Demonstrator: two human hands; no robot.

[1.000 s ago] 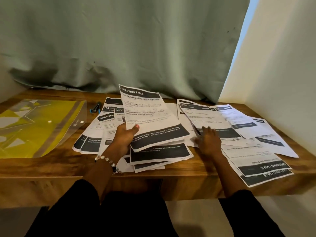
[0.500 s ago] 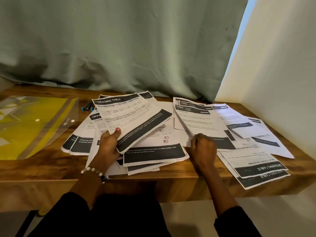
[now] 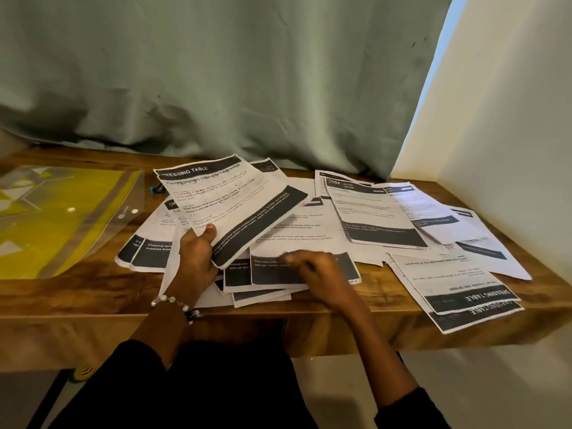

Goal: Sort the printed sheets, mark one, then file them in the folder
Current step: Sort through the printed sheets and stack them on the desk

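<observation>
Left hand (image 3: 198, 252) grip: thumb pinches one small stack of white printed sheets (image 3: 232, 205), raised off the wooden surface (image 3: 77, 292). Right hand (image 3: 322, 274), motion-blurred, fingers resting on a loose sheet (image 3: 297, 243); grip unclear. Step: sorting. Next: lift that sheet onto the stack. Beyond: one yellow plastic folder (image 3: 55, 212); loose sheets too overlapped to count.

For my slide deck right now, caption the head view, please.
Left hand holds a printed sheet while right hand reaches for another.
</observation>
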